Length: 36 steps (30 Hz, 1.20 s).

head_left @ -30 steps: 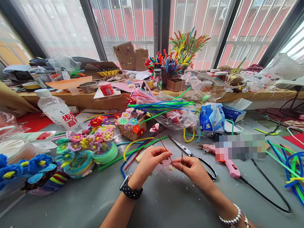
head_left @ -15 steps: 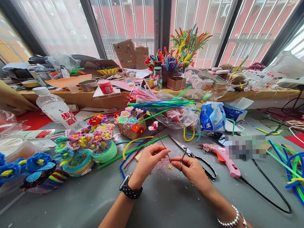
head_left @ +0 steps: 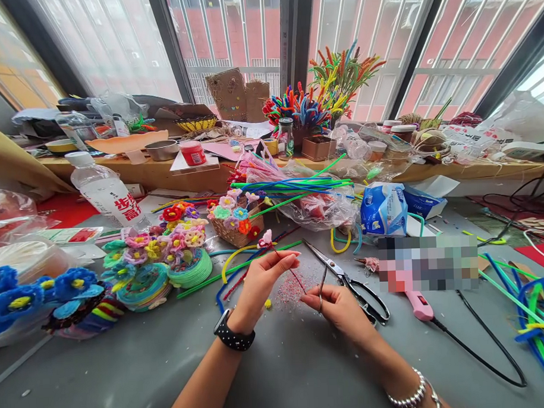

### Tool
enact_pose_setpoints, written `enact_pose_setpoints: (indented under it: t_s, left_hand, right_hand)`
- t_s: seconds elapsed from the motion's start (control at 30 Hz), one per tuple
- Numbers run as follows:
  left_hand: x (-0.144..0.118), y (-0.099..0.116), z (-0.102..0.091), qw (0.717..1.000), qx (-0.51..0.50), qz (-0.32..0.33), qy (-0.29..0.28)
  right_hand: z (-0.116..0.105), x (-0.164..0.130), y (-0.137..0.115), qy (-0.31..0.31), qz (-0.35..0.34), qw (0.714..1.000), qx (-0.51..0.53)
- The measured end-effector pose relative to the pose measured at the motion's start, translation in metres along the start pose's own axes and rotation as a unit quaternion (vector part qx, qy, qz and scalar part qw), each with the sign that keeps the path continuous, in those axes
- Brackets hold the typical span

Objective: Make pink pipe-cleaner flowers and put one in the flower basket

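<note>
Pinching thin, barely visible flower stem (head_left: 285,264)

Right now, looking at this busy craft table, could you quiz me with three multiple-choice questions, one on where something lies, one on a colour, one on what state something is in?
1. Where do the scissors lie?
A. On the grey table, just beyond the right hand
B. On the window ledge
C. Inside the small basket

2. What colour is the little flower on the stem that the left hand pinches?
A. Blue
B. Pink
C. Black

3. How does the water bottle stand?
A. Flat on its side, cap off
B. Upside down
C. Leaning, white cap on

Answers: 1 A, the blades and black handles rest on the table past the right hand's fingers. 2 B, the bloom above the left fingertips is pink. 3 C, the bottle tilts with its cap in place.
</note>
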State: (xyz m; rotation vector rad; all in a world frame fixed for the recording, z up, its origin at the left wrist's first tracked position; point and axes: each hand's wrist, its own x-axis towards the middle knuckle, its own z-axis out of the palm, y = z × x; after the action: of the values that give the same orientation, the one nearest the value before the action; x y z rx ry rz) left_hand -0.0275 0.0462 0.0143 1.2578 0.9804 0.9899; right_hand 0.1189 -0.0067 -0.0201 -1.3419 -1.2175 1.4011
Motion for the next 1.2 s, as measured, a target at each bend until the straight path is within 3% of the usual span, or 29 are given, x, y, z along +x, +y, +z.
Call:
enact_pose_setpoints:
  t_s: [0.13,0.23,0.33,0.4,0.43,0.5,0.57,0.6,0.7,0.83,0.9,0.97,1.1,1.2]
  left_hand:
    - [0.001,0.0,-0.001,1.0,-0.002,0.0,-0.013]
    - [0.002,0.002,-0.005,0.998,0.064,0.027,-0.012]
    - [0.0,0.004,-0.006,0.973,0.183,0.033,-0.134]
    - [-0.003,0.004,-0.004,0.944,0.25,0.074,-0.201]
    - [-0.004,0.003,-0.003,0.932,0.286,0.123,-0.185]
    - [-0.005,0.0,0.0,0.89,0.368,0.262,-0.054]
    - [-0.004,-0.005,0.0,0.819,0.433,0.371,0.065]
    - [-0.003,-0.006,0.0,0.788,0.455,0.405,0.09]
    - [0.0,-0.008,-0.003,0.736,0.489,0.46,0.091]
    - [0.0,-0.007,-0.004,0.715,0.501,0.482,0.073]
    - [-0.001,-0.008,-0.003,0.719,0.504,0.475,0.066]
    - [-0.002,-0.008,-0.002,0.746,0.491,0.446,0.062]
    - [-0.004,-0.006,0.002,0.868,0.385,0.309,0.05]
    - [-0.004,-0.001,0.003,0.957,0.241,0.159,-0.01]
  right_hand:
    - [-0.003,0.0,-0.001,0.019,0.006,1.0,0.01]
    - [-0.011,0.002,-0.001,0.071,0.006,0.996,0.046]
    - [-0.02,0.004,0.0,0.134,-0.01,0.984,0.116]
    - [-0.025,0.005,0.0,0.164,-0.027,0.974,0.156]
    - [-0.026,0.005,-0.001,0.173,-0.033,0.97,0.168]
    - [-0.027,0.004,-0.002,0.178,-0.039,0.967,0.177]
    - [-0.026,0.003,-0.003,0.17,-0.036,0.969,0.177]
    - [-0.026,0.002,-0.004,0.163,-0.034,0.97,0.176]
    - [-0.024,0.0,-0.006,0.139,-0.031,0.975,0.173]
    - [-0.023,-0.002,-0.009,0.122,-0.039,0.977,0.172]
    - [-0.024,-0.002,-0.008,0.12,-0.043,0.977,0.172]
    - [-0.026,-0.001,-0.007,0.128,-0.053,0.975,0.174]
    - [-0.031,0.001,-0.004,0.155,-0.08,0.971,0.166]
    - [-0.03,0.002,-0.001,0.112,-0.073,0.982,0.131]
